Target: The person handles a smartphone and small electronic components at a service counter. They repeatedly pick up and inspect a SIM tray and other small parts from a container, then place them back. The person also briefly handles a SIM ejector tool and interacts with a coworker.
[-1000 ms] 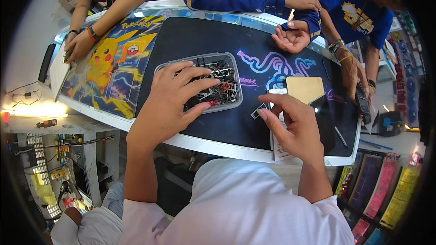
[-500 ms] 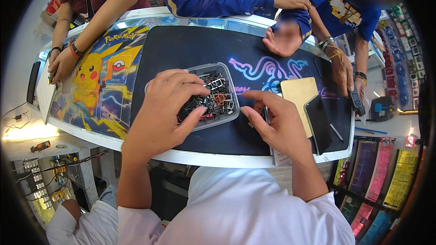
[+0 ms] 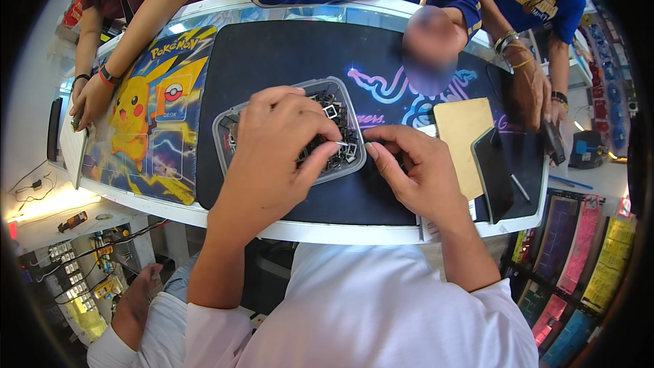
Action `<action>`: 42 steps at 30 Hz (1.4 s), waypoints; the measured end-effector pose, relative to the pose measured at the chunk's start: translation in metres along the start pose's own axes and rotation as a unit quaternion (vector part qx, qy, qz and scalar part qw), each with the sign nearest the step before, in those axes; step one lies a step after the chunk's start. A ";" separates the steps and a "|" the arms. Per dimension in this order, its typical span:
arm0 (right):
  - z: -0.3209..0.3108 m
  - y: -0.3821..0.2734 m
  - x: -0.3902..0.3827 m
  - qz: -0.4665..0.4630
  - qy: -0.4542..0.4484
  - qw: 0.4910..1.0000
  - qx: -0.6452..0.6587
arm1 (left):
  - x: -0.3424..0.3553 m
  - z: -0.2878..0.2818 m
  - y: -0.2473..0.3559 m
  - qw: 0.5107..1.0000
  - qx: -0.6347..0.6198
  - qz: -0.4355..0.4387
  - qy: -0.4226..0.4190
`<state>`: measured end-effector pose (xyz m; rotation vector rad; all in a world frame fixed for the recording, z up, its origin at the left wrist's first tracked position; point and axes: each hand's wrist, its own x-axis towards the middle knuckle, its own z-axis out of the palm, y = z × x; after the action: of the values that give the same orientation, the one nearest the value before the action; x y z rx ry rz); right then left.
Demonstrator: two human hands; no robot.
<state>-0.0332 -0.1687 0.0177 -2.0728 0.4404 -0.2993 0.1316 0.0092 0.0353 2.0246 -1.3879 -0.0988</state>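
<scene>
A clear plastic tub sits on the black mat in front of me, filled with small dark and silvery parts, some shaped like square frames. My left hand is over the tub and hides much of its contents. Its thumb and index finger pinch a small pale piece too tiny to name. Just beyond the tub's right rim is my right hand, with thumb and index tips brought close together. What lies between those tips, if anything, I cannot make out.
Right of my hand lie a tan envelope, a dark smartphone and a pen. A yellow cartoon mat covers the counter's left. People lean on the far side; one person's hand is near a dark handheld device.
My left thumb and index finger have closed over the tub, and a small pale piece now shows between them. The right fingertips have come closer together. The view has shifted slightly.
</scene>
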 end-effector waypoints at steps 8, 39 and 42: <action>0.003 0.007 -0.001 0.005 0.000 0.999 0.036 | -0.025 -0.019 -0.019 0.993 -0.043 -0.063 0.086; 0.004 0.006 0.001 0.011 0.016 0.999 0.038 | 0.014 0.011 0.006 0.993 0.110 -0.024 0.033; 0.002 0.005 0.002 -0.004 0.009 1.000 0.027 | 0.015 0.014 0.006 0.994 0.103 -0.031 0.025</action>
<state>-0.0312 -0.1698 0.0126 -2.0211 0.4311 -0.3309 0.1273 -0.0118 0.0326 2.2235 -1.3523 0.0707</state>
